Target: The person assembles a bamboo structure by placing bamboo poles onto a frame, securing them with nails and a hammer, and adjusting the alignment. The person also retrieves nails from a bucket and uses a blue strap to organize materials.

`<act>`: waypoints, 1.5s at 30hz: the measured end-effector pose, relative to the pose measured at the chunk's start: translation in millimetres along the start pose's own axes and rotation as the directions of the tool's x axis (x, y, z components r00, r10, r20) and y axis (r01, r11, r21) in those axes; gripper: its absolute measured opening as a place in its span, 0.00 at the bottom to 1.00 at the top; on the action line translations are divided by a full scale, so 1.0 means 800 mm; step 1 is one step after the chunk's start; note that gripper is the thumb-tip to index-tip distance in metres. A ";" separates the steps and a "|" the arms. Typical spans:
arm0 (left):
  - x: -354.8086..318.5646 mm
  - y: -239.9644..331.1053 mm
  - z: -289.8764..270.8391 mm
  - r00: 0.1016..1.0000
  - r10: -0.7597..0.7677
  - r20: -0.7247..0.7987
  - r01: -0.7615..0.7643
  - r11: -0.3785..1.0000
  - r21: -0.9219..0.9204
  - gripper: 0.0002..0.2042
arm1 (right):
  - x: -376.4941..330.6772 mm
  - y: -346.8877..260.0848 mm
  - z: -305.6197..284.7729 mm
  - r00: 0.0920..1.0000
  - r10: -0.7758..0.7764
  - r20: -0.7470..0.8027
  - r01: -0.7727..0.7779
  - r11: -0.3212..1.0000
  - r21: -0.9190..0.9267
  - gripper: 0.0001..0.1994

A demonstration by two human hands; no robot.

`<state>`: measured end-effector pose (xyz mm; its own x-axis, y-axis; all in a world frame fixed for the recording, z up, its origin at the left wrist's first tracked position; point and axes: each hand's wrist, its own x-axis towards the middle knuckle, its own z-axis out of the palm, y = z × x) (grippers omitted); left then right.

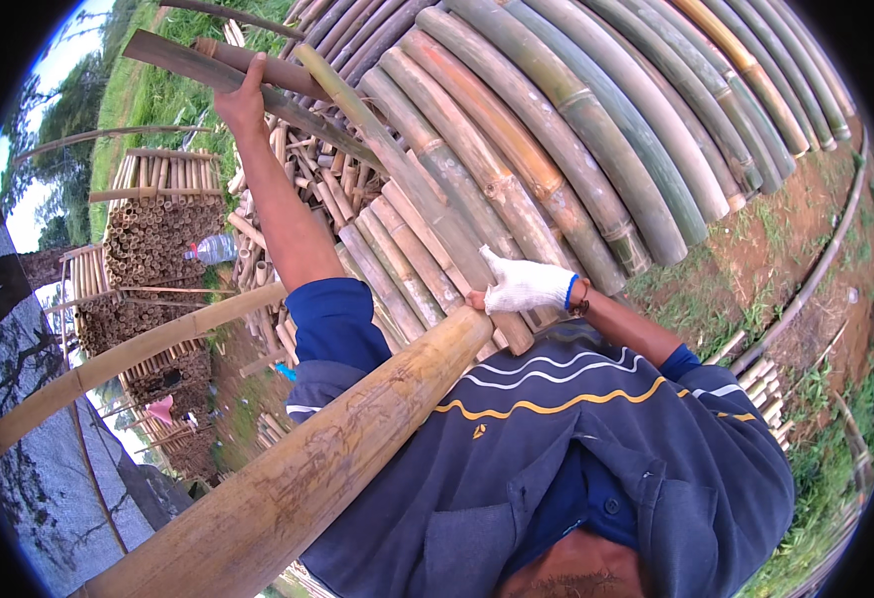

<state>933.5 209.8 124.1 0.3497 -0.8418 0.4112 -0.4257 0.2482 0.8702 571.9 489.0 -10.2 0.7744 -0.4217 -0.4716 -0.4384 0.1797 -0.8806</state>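
At the upper left, my bare left hand [243, 100] is closed around a flat, dark greenish split bamboo strip [173, 62], which slants down to the right over the pile. My right hand [527, 284], in a white knit glove with a bare fingertip showing, grips the lower part of a second, longer bamboo strip [397, 154] near my chest. That strip runs up and away to the left, and its far part passes by the end of the first strip. Stacked thick bamboo poles [596, 130], green, grey and orange-brown, lie just beyond both hands.
A thick tan bamboo pole [307, 478] crosses the lower left close to my body. Short cut bamboo pieces [332, 194] lie heaped by my left arm, near a clear plastic bottle [216, 249]. Bundled bamboo stacks [163, 234] stand farther left; a long curved pole [816, 264] lies at right.
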 end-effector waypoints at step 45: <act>-0.004 -0.020 -0.028 0.997 0.061 -0.036 -0.058 0.994 0.090 0.27 | 0.029 0.011 0.017 0.966 -0.198 -0.163 0.189 0.979 -0.072 0.41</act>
<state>957.9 219.0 114.8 0.3526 -0.8074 0.4730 -0.5187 0.2521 0.8169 592.2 492.5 -29.2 0.7611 -0.5881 -0.2737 -0.3161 0.0322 -0.9482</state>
